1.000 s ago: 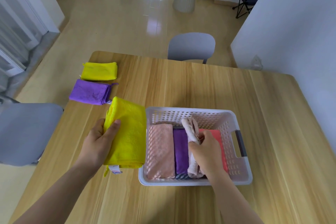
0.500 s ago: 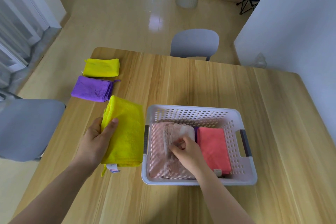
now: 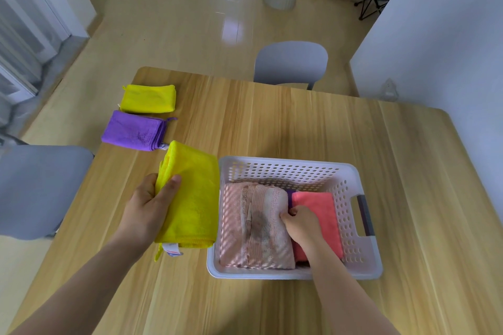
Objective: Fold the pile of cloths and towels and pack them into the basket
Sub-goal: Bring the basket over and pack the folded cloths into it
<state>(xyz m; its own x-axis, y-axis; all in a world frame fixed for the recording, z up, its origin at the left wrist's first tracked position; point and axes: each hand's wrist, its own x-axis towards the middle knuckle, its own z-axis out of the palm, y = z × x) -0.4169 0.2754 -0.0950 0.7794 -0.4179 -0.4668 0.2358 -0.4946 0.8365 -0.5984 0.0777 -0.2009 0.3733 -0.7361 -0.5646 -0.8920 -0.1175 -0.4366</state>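
Note:
A white perforated basket (image 3: 351, 174) stands on the wooden table. Inside it lie a pale pink patterned towel (image 3: 255, 226), a coral cloth (image 3: 321, 207) and a sliver of purple cloth (image 3: 290, 196) between them. My right hand (image 3: 299, 223) is in the basket, its fingers curled at the right edge of the pink towel, beside the coral cloth. My left hand (image 3: 148, 208) grips a folded yellow cloth (image 3: 193, 196) just left of the basket, slightly above the table. A folded purple cloth (image 3: 133, 130) and another folded yellow cloth (image 3: 148, 98) lie at the table's far left.
The wooden table (image 3: 299, 122) stretches bare to the right of and beyond the basket. A grey chair (image 3: 291, 62) stands at the far side, another grey chair (image 3: 38, 187) at the left. A white wall (image 3: 435, 35) rises on the right.
My right hand laid the pink towel down flat, covering the purple cloth, then shifted right to the towel's edge. The yellow cloth in my left hand has stayed beside the basket.

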